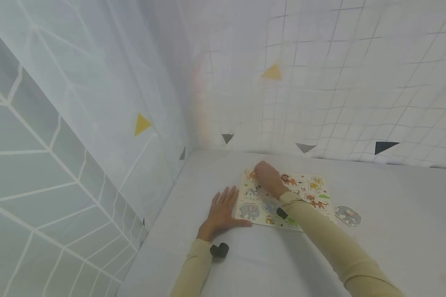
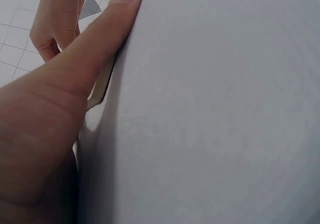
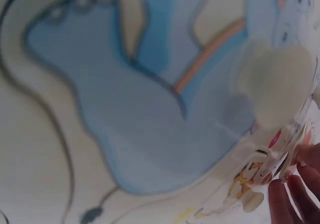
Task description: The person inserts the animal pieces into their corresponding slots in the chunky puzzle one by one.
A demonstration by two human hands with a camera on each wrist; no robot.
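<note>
A cream puzzle board (image 1: 326, 187) with animal pictures lies on the white table. My left hand (image 1: 223, 210) rests flat at its left side, fingers spread, thumb along the front edge. At the far left corner my right hand (image 1: 268, 178) bends its fingers over an orange animal (image 1: 250, 175). In the right wrist view, the fingertips (image 3: 295, 189) pinch a thin puzzle piece edge-on; its picture is hidden. A blue hippo (image 3: 150, 129) with a pale round knob (image 3: 282, 84) fills the near part of that view.
A loose grey elephant piece (image 1: 348, 215) lies on the table right of the board. Another grey elephant (image 1: 249, 211) shows in the board's near left corner, below a zebra (image 1: 250, 194). White cloth walls (image 1: 319, 103) with grid lines rise behind and at the left.
</note>
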